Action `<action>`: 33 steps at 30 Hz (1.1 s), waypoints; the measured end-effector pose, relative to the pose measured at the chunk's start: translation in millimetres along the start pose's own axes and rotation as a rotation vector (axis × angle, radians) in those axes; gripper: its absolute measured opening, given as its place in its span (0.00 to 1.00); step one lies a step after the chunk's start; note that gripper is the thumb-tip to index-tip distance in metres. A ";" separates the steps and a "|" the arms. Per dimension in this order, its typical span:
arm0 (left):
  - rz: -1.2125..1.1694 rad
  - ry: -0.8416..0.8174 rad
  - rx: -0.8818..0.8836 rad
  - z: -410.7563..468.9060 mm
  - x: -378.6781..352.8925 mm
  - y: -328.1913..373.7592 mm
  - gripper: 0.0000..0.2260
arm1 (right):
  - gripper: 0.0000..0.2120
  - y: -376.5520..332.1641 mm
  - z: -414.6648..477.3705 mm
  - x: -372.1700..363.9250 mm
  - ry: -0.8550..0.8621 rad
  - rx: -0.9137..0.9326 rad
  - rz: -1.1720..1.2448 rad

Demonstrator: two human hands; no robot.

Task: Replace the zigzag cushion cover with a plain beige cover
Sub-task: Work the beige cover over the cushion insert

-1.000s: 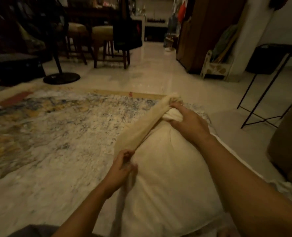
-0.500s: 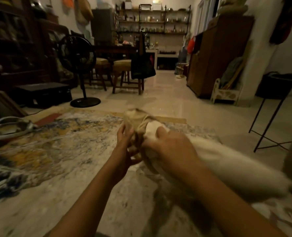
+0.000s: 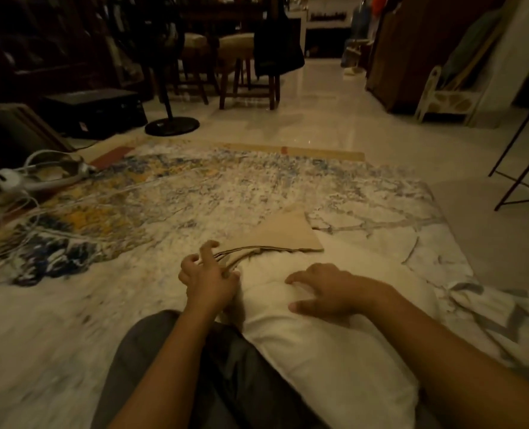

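Beige cover (image 3: 288, 232) lies flat on the rug (image 3: 164, 196) at centre of frame, just beyond the white cushion insert (image 3: 319, 351). Its open edge shows as dark gathered folds running left into the left grip (image 3: 209, 280). Left grip: fingers curled and clenched on that gathered edge at the insert's upper-left corner, index finger lifted clear. Right grip (image 3: 328, 292): released, fingers spread, palm down, resting on the top of the insert, below the cover's edge and apart from it. Insert runs from centre toward lower right, beside a dark-trousered knee (image 3: 164, 366); its lower end is cut off by the frame bottom. Whether the insert's corner sits inside the cover: cannot tell, hand and folds hide it. Grey-and-white patterned cloth (image 3: 489, 317) at right of frame, crumpled, partly behind the right forearm, pattern blurred. Light is dim; upper left of frame nearly black.
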State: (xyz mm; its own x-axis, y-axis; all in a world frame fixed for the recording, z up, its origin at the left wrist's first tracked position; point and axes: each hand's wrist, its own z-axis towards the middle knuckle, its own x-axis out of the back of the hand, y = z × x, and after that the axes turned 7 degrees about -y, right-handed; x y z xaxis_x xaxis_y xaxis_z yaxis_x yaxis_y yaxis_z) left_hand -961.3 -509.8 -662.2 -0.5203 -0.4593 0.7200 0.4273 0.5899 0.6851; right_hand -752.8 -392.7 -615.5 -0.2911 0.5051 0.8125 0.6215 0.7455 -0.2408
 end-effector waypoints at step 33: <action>-0.089 -0.021 0.596 103.0 7.8 -26.3 0.38 | 0.22 15.8 31.7 -61.4 0.403 0.064 0.306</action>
State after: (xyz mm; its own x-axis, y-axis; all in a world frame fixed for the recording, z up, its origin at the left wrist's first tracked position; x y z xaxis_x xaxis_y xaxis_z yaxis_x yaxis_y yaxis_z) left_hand -1052.7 -460.5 -686.1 -0.5519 -0.5148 0.6560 -0.1041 0.8231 0.5583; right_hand -748.2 -398.2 -686.0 0.2092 0.5060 0.8368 0.5845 0.6213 -0.5219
